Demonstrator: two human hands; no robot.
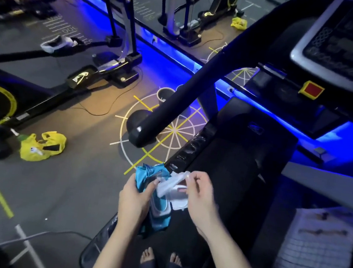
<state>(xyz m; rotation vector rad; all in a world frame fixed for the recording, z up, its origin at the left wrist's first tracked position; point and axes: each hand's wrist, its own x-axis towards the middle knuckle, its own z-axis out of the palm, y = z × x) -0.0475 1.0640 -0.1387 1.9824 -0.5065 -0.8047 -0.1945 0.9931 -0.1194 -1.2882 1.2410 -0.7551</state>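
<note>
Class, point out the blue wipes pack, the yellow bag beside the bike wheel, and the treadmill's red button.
blue wipes pack (160, 217): head view, its lower wrapper.
yellow bag (42, 147): head view, its crumpled middle.
red button (311, 89): head view, its red face.

Both bare forearms enter from the 6 o'clock edge and converge toward 12 o'clock. Left hand (136, 196): palm turned toward 3 o'clock, thumb reaching toward 1 o'clock, fingers curled round a blue soft plastic pack (160, 218). Right hand (200, 198): back toward the camera, wrist angled toward 10 o'clock, fingers (191, 178) bunched in a pinch on a white translucent flap (166, 186). The left hand lies just beside the right, at its 9 o'clock. Bare feet (148, 257) show at 6 o'clock, between the forearms.
</note>
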